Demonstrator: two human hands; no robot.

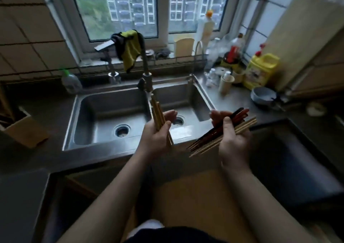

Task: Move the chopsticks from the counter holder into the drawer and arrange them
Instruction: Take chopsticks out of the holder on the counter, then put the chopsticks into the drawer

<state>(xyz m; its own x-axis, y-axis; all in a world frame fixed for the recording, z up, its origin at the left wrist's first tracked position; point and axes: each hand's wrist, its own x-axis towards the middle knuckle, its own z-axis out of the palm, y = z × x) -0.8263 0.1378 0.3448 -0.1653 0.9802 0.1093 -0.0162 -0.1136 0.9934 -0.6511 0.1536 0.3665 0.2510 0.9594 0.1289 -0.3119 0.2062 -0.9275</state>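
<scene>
Both hands hang over the front edge of the double sink (111, 101), which is the worst place to fumble. The left hand (158, 133) has its fingers curled around a small bunch of pale chopsticks (157, 112), tips pointing up toward the tap at the back of the sink; only the thumb pins them, so one could slide out the bottom and drop into the right basin near its drain (179, 120). The right hand (232, 136) cradles a mixed bundle (223, 133) of dark and pale sticks lying across the palm, fingers loosely wrapped, ends fanned toward the sink's front rim; the fan suggests a slack hold, and tipping the hand could spill several. No drawer can be made out below the sink, so where they must travel is unclear
</scene>
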